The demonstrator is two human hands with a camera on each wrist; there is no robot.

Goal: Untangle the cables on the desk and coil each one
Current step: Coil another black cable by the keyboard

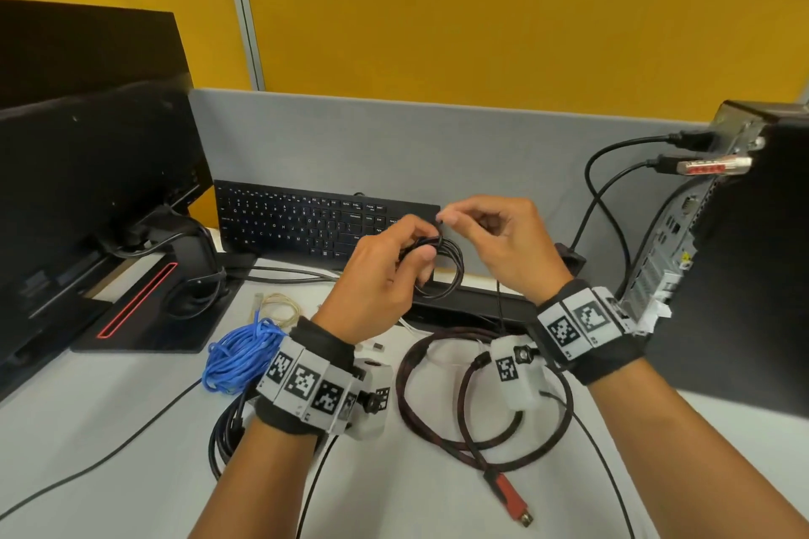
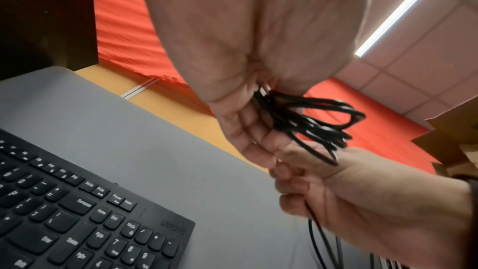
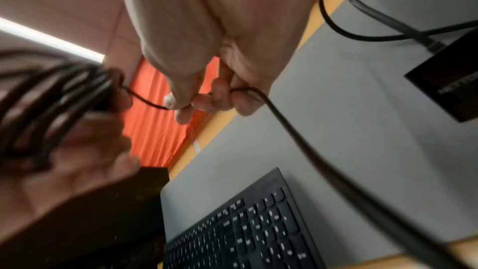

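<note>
Lying nearest on the worktop [image 1: 131,429]: a braided red-and-black cable [image 1: 437,407] in loose loops, a bundled blue cable [image 1: 238,357] left of it. Holding above them, before the keyboard [image 1: 306,223]: left hand [image 1: 376,280] with fingers curled round a coiled thin black cable [image 1: 451,271], right hand [image 1: 503,241] pinching its free strand just beside the coil.

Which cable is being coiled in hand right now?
The thin black cable: the left hand grips its loops above the desk; the blue, braided and other cables lie flat.
</note>
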